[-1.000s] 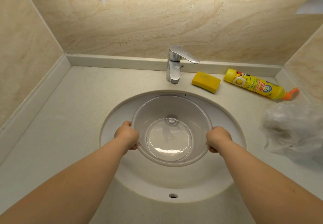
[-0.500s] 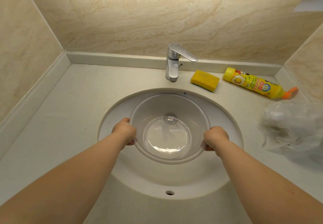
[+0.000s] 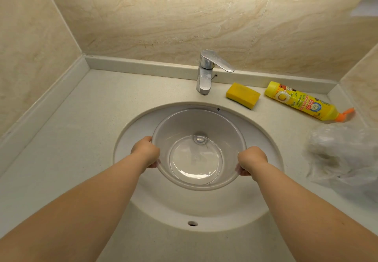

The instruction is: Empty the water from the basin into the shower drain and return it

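Since a second ago nothing much moved, both hands stay on the basin [image 3: 199, 149] | left hand [image 3: 145, 152] and right hand [image 3: 252, 161] clamped on opposite rim sides | basin in sink [image 3: 131, 139], below faucet [image 3: 205, 71] | sponge [image 3: 243, 95] and bottle [image 3: 302, 102] behind right

Walls: beige marble-look tiles [image 3: 184, 22] rise on three sides of me, with thin grout lines.
Upstand: a pale low ledge [image 3: 143, 68] runs along the foot of the walls.
Counter: my speckled off-white countertop [image 3: 67, 139] wraps the round white sink [image 3: 131, 139], which has an overflow hole [image 3: 192, 223] on its near wall.
Tap: a chrome single-lever faucet [image 3: 206, 71] stands at the back rim, lever swung to my right.
Light: a bright strip glows along the top of the back wall (its source is out of view).
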`<state>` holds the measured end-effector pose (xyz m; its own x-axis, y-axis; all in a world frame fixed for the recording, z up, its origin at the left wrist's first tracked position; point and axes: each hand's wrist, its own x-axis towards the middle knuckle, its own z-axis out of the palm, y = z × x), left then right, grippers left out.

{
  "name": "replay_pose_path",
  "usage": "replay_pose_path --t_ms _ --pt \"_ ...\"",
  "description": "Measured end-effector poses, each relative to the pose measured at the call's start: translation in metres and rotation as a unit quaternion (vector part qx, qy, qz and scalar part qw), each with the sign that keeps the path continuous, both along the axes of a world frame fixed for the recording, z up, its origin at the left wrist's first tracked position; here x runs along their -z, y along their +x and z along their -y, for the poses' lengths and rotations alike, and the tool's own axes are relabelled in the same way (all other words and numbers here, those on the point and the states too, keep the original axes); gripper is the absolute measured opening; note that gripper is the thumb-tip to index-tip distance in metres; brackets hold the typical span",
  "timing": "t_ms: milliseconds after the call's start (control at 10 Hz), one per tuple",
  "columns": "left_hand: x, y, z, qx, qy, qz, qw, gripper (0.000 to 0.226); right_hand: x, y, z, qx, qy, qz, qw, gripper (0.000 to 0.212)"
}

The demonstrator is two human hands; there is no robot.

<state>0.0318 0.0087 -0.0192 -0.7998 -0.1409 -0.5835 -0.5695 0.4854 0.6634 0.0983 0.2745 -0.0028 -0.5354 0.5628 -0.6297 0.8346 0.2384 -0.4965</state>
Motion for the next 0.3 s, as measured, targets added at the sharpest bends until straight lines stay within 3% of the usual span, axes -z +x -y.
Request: replay_pose_path --t_ms 100,300 --pt "-0.001 0.0 0.0 -0.007 0.011 0.002 1.0 0.049 -0.003 -0.001 -0.001 -0.013 0.003 0.004 1.0 0.019" --pt "-0.021 0.015 0.008 0.007 -0.053 -0.014 0.998 0.063 -0.015 0.008 -0.003 -0.069 0.051 -0.001 0.996 0.016"
